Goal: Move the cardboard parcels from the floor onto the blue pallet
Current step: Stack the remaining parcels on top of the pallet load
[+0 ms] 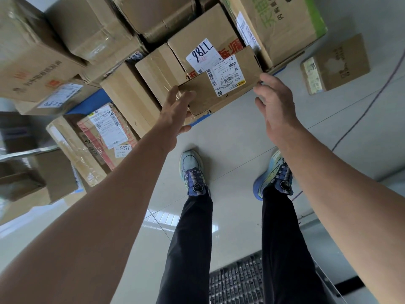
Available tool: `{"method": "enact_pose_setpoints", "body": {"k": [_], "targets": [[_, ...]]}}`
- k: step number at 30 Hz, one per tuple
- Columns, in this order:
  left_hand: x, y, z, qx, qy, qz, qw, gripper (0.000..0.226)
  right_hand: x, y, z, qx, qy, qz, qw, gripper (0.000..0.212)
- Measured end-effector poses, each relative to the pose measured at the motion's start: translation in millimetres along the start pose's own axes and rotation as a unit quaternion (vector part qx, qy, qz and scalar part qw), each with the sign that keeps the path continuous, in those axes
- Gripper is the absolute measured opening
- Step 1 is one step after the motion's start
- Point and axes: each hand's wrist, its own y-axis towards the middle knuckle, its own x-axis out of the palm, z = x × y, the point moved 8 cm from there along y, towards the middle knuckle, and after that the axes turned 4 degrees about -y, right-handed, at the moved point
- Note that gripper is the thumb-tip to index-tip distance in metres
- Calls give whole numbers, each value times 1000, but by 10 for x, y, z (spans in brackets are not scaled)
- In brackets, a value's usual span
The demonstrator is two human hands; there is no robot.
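— At the near edge of the blue pallet [94,102], why do we have the small labelled parcel [203,99] sitting so close to the rim?

— We judge it is the only spot left low in the stack. The taller cartons fill the pallet behind it, so this 1 leans against the carton marked 9811 [197,36], label up, with its front edge about level with the pallet's rim.

— And our 2 hands?

— Both arms reach forward and down, 1 at each end of the parcel. Our left hand [175,110] is wide, its fingers straight and laid along the parcel's left end. Our right hand [274,108] is loosely curved, its thumb at the right corner and its fingers not wrapped round anything. Whether either hand bears weight, we cannot tell.

— So a steadying pose?

— It looks that way to us: palms face inward, bracketing the box.

— Anything left?

— At least 1 more parcel [337,62] lies on the floor [230,132], well apart to our right.
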Motion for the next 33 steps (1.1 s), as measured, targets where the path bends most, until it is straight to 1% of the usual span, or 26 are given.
{"method": "enact_pose_setpoints", "body": {"k": [1, 4, 5, 8, 11, 14, 16, 18, 19, 20, 21, 23, 25, 27, 29, 31, 32, 33], "targets": [[6, -1, 0, 0, 1, 0, 1000, 56, -3, -7, 4, 0, 0, 4, 1000, 54], [11, -21, -3, 2, 6, -2, 1000, 56, 14, -49, -9, -6, 6, 5, 1000, 31], [12, -28, -12, 2, 8, -2, 1000, 56, 19, -56, -10, -9, 8, 4, 1000, 30], [2, -51, -25, 2, 16, 6, 1000, 60, -14, -67, 20, -8, 18, 10, 1000, 45], [-68, -82, 68, 26, 29, 40, 998, 66, -86, -87, 47, -8, 17, 18, 1000, 59], [-62, -205, 265, 65, 49, 63, 995, 71, -246, -184, 3, -13, 33, 44, 998, 57], [65, -329, 419, 91, 61, 45, 993, 60, -397, -252, -30, -13, 47, 68, 996, 53], [265, -477, 616, 131, 67, 15, 989, 41, -540, -288, -56, -14, 63, 82, 995, 44], [383, -548, 719, 150, 70, -1, 986, 35, -616, -290, -62, -12, 71, 89, 993, 41], [532, -610, 800, 165, 81, -21, 983, 36, -704, -282, -69, -10, 78, 97, 992, 40], [698, -659, 856, 173, 95, -40, 980, 41, -804, -267, -75, -8, 84, 106, 991, 40], [1039, -722, 908, 170, 112, -63, 977, 49, -1003, -229, -82, -1, 96, 121, 988, 41], [1408, -743, 928, 169, 126, -82, 974, 45, -1224, -150, -77, 5, 104, 134, 985, 41], [1832, -712, 883, 154, 137, -113, 972, 44, -1465, -17, -39, 15, 108, 143, 984, 40], [2271, -641, 808, 132, 147, -142, 970, 38, -1730, 156, 7, 24, 104, 150, 983, 43], [2694, -514, 715, 109, 162, -167, 967, 22, -2008, 369, 70, 36, 95, 153, 983, 50], [2886, -429, 671, 90, 166, -174, 966, 14, -2144, 493, 109, 41, 88, 153, 983, 51], [3062, -347, 626, 69, 168, -178, 967, 12, -2280, 616, 151, 46, 82, 154, 984, 49]]}}
